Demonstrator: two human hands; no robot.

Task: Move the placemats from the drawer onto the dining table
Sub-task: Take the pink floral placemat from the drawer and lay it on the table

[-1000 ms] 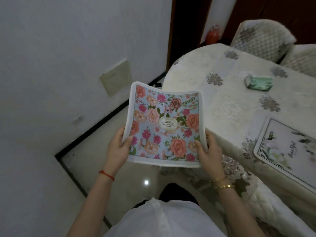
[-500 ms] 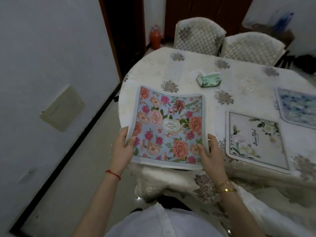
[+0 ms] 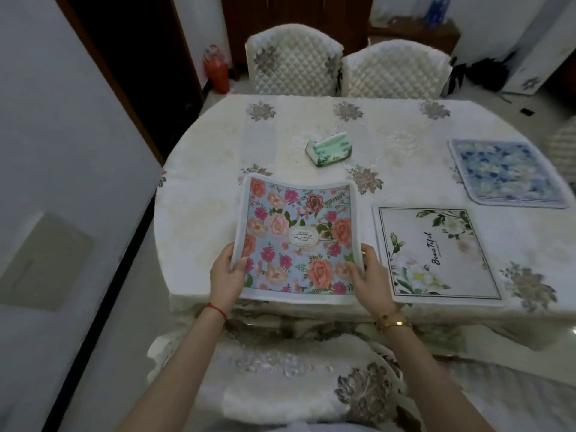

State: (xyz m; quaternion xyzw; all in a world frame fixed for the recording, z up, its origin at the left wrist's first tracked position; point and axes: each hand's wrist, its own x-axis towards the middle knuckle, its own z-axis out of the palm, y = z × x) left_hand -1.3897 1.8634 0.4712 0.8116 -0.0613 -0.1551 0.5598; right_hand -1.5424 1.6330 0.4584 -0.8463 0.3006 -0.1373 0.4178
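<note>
Fingers of both hands clamped on the floral placemat (image 3: 299, 241): left hand (image 3: 226, 275) pinches its left edge, thumb on top; right hand (image 3: 371, 275) pinches its right edge the same way. Mat sits over the near edge of the dining table (image 3: 212, 194), side edges curled up, far edge sagging toward the cloth; cannot tell if it touches. Just right of this mat, a white placemat (image 3: 436, 254) with lettering lies flat. Beyond that one, toward the far right, a blue placemat (image 3: 505, 173). Behind the floral mat, mid-table, a green tissue pack (image 3: 328, 149). Two quilted chairs (image 3: 293, 60) stand at the far side.
</note>
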